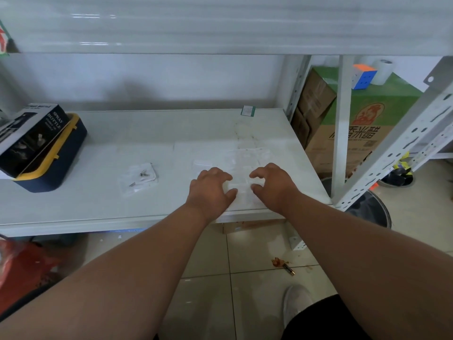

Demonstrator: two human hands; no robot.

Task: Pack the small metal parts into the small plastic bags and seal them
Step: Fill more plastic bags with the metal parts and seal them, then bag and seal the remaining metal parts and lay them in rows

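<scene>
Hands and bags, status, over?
Left hand and right hand pinching one clear bag. Filled bags lie left on shelf. Nothing blocking.

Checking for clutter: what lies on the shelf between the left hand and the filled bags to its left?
Head view: bare shelf between the left hand and the filled bags.

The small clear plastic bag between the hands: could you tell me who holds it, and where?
Both hands pinch the small clear plastic bag: left hand at its left edge, right hand at its right edge.
</scene>
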